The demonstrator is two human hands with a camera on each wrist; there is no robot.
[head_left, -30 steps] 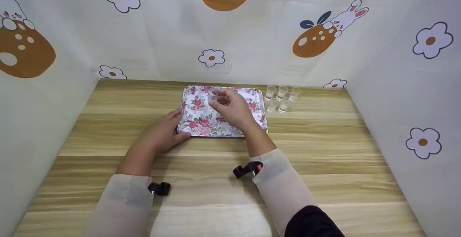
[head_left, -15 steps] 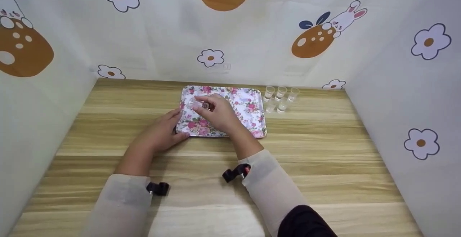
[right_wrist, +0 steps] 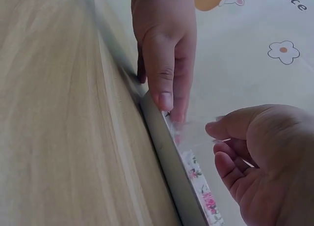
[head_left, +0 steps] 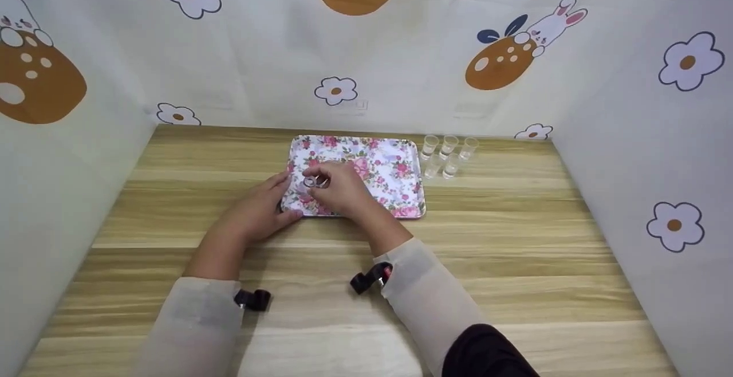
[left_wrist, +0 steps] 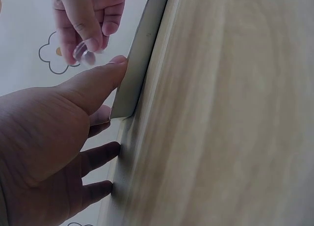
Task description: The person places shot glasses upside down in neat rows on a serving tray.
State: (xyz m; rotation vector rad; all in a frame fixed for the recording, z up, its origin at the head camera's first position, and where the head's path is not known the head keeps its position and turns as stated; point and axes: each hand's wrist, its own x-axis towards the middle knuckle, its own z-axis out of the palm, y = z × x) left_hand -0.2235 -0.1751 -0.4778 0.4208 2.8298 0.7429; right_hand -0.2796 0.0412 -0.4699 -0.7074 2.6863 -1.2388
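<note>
My right hand pinches a small clear shot glass between thumb and fingers, over the left part of a floral tray. In the left wrist view the shot glass shows below the right fingertips, close above the left thumb. My left hand rests against the tray's left end, its thumb on the rim near the front corner. Its fingers are spread and fairly straight along the outside of the tray. The right wrist view shows the glass faintly, see-through against the pale wall.
Several more clear shot glasses stand in two rows just right of the tray, near the back of the wooden table. A pale printed wall covering rises behind the table and on both sides.
My right hand has moved left and toward me over the tray with the shot glass, which has turned in its grip. The left hand stays at the tray's left end.
</note>
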